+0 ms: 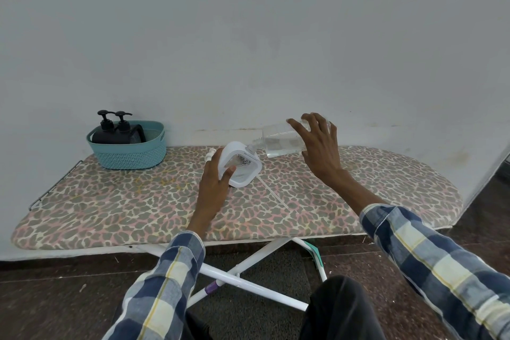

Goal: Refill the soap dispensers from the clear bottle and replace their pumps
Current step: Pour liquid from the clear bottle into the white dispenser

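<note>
Clear plastic, tipped almost flat, is what the right hand (321, 146) holds: the clear bottle (281, 142), its neck pointing left and down into the open top of the white dispenser (240, 164). The fingers of that hand are curled round the bottle's far end, a firm grip on its base. The left hand (216, 182) holds the dispenser, thumb and fingers wrapped round its near left side, tilting it toward the bottle's mouth on the leopard-print ironing board (110, 201). A thin white pump tube (274, 193) lies on the board just right of the dispenser, near the middle. By my reading the pour is under way, with liquid left in the bottle. To do it well, keep the neck right over the opening, raise the bottle's base slowly so the stream stays narrow, and hold the dispenser steady, bringing it upright as it fills so nothing spills onto the cover. Stop short of the rim, since the pump tube will displace some liquid. Far left, two black dispensers (114, 130) with pumps on stand in a teal basket (129, 156).
</note>
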The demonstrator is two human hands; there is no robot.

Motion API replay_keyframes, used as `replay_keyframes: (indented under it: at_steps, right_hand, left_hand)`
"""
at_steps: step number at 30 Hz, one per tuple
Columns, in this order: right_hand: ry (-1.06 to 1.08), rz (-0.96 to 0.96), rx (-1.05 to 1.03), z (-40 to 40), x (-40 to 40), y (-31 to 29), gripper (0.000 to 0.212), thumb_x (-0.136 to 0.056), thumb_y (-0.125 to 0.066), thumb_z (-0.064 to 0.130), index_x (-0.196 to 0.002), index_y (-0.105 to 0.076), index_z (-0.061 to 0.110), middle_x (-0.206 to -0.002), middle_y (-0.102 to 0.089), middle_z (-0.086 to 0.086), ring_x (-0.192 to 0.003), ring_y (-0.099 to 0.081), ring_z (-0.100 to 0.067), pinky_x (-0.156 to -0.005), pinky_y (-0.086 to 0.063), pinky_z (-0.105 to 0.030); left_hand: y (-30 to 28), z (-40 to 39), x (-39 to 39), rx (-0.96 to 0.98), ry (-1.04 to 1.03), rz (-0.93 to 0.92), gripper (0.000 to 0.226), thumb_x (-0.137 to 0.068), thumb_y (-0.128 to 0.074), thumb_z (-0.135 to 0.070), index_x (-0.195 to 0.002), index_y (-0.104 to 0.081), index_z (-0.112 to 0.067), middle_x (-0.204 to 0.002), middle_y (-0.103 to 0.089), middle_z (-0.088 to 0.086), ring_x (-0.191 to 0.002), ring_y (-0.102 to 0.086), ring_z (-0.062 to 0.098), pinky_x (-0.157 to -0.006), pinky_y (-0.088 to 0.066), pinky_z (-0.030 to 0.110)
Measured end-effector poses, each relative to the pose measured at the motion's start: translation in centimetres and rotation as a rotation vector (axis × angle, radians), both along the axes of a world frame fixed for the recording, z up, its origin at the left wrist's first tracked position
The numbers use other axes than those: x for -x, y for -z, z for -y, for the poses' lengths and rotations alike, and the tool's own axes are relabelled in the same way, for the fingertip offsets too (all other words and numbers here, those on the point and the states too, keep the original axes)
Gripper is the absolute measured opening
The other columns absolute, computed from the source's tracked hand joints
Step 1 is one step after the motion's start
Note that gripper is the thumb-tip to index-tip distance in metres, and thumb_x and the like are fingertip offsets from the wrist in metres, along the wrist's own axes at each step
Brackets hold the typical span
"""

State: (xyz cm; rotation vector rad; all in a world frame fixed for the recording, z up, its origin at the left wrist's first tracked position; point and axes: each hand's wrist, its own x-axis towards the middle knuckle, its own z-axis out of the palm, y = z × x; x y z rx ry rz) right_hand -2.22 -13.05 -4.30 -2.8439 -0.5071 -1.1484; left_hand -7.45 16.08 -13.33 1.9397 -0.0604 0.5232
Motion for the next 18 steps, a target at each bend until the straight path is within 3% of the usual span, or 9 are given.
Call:
replay_keyframes:
  at_steps: [10, 18]
  right_hand:
    - [0.008, -0.008, 0.010, 0.01, 0.04, -0.07, 0.102, -0.071, -0.079, -0.010, -0.156, -0.042, 0.034, -0.152, -0.044, -0.006, -0.147, -0.034, -0.030, -0.114, -0.038, -0.056]
    - [0.011, -0.012, 0.011, -0.04, 0.09, -0.19, 0.101, -0.072, -0.077, -0.011, -0.156, -0.042, 0.034, -0.152, -0.043, -0.006, -0.148, -0.035, -0.030, -0.115, -0.037, -0.056]
  left_hand:
    - [0.05, -0.12, 0.08, 0.011, 0.008, -0.004, 0.060, -0.111, -0.060, -0.039, -0.167, -0.037, -0.033, -0.160, -0.047, 0.001, -0.139, -0.053, 0.023, -0.109, -0.056, 0.057]
    - [0.13, -0.05, 0.01, -0.015, 0.001, 0.008, 0.061, -0.111, -0.060, -0.038, -0.167, -0.038, -0.030, -0.160, -0.048, 0.003, -0.137, -0.052, 0.019, -0.116, -0.050, 0.051]
